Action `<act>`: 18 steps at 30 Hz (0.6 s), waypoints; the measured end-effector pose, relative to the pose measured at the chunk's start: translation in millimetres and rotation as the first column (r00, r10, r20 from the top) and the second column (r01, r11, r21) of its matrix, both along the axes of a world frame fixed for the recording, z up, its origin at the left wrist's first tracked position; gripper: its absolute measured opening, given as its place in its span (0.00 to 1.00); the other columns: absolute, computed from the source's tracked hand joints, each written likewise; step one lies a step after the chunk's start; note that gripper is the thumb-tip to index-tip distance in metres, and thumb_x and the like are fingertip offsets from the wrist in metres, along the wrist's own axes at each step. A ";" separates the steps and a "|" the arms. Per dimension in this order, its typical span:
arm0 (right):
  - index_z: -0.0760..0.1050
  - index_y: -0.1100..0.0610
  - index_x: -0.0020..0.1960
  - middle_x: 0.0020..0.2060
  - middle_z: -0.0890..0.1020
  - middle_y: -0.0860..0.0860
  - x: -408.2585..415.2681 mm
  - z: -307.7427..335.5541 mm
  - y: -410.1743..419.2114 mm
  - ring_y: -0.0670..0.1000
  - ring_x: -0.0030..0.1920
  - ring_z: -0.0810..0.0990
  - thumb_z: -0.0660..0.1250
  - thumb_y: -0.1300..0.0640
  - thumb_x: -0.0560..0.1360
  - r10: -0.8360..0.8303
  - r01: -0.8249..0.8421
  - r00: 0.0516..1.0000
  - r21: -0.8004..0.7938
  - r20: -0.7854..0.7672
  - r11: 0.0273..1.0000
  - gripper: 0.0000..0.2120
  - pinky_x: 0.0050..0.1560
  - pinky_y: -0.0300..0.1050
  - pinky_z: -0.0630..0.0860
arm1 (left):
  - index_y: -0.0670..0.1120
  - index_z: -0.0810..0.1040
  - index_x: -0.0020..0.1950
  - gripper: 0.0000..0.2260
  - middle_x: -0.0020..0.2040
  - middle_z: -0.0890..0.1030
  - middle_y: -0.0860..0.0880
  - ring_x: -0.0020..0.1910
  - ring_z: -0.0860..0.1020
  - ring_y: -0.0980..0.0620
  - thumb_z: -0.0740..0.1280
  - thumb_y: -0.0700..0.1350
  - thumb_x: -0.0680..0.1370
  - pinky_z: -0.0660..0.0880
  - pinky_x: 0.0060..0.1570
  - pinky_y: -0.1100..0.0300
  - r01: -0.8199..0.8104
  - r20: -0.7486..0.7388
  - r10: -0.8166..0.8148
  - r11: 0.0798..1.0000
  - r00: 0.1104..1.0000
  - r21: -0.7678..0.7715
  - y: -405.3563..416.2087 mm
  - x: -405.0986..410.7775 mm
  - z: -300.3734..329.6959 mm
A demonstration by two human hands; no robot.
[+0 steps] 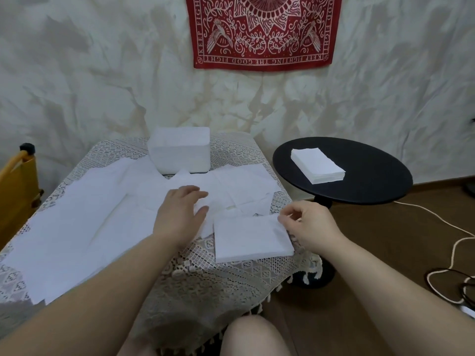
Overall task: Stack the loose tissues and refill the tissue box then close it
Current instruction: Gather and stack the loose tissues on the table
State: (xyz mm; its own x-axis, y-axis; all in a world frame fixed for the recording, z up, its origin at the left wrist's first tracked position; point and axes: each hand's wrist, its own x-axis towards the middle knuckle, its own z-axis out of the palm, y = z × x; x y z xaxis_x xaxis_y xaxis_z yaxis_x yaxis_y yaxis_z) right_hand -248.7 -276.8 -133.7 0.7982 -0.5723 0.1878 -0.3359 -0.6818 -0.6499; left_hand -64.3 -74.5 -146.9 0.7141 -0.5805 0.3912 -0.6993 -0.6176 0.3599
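Loose white tissues (84, 219) lie spread over the lace-covered table (205, 276). A small squared stack of tissues (250, 238) sits near the table's right front corner. My right hand (311, 227) pinches the stack's far right corner with thumb and fingertips. My left hand (180, 214) lies flat with straight fingers on the loose tissues just left of that stack. A white tissue box (181, 150) stands at the back of the table. Whether it is open I cannot tell.
A round black side table (370, 181) stands to the right and bears another neat stack of tissues (317, 165). White cords (452, 242) trail over the brown floor at right. A yellow chair (18, 191) is at the left edge. My knee (252, 335) shows below.
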 end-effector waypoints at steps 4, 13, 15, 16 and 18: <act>0.78 0.51 0.49 0.44 0.81 0.45 34.8 7.2 -12.4 0.46 0.47 0.80 0.66 0.59 0.75 -0.086 0.060 0.990 0.223 0.111 0.973 0.05 0.47 0.38 0.74 | 0.53 0.71 0.69 0.20 0.70 0.70 0.52 0.68 0.64 0.46 0.60 0.55 0.78 0.63 0.66 0.53 -0.042 -0.027 0.046 0.989 0.999 0.143 -8.7 19.7 -12.7; 0.74 0.59 0.53 0.46 0.77 0.57 101.3 15.9 -36.7 0.53 0.40 0.77 0.58 0.67 0.78 -0.175 0.089 0.983 0.686 0.056 0.722 0.09 0.37 0.41 0.78 | 0.54 0.71 0.69 0.19 0.70 0.70 0.54 0.68 0.65 0.49 0.58 0.57 0.79 0.65 0.63 0.53 -0.050 0.009 0.049 0.980 0.999 0.194 -9.7 24.1 -25.3; 0.72 0.60 0.49 0.40 0.73 0.57 106.2 17.4 -35.2 0.54 0.35 0.73 0.56 0.69 0.79 -0.183 0.078 0.982 0.793 0.043 0.604 0.09 0.34 0.41 0.77 | 0.54 0.71 0.69 0.19 0.70 0.70 0.55 0.68 0.65 0.49 0.59 0.56 0.79 0.64 0.64 0.53 -0.050 0.000 0.051 0.982 0.999 0.184 -9.5 23.6 -25.8; 0.72 0.60 0.47 0.38 0.73 0.57 107.9 17.3 -34.8 0.54 0.35 0.74 0.56 0.69 0.78 -0.194 0.090 0.981 0.812 0.029 0.577 0.08 0.36 0.43 0.77 | 0.54 0.71 0.69 0.19 0.70 0.69 0.55 0.68 0.64 0.49 0.59 0.56 0.79 0.64 0.64 0.53 -0.051 0.000 0.052 0.981 0.999 0.185 -9.5 23.4 -25.4; 0.72 0.61 0.46 0.39 0.73 0.57 111.2 15.8 -34.1 0.55 0.35 0.75 0.60 0.67 0.77 -0.203 0.116 0.979 0.809 0.004 0.577 0.05 0.38 0.47 0.77 | 0.55 0.70 0.70 0.20 0.71 0.68 0.56 0.69 0.64 0.50 0.58 0.57 0.79 0.63 0.65 0.53 -0.055 0.001 0.056 0.979 0.998 0.197 -9.6 23.7 -25.0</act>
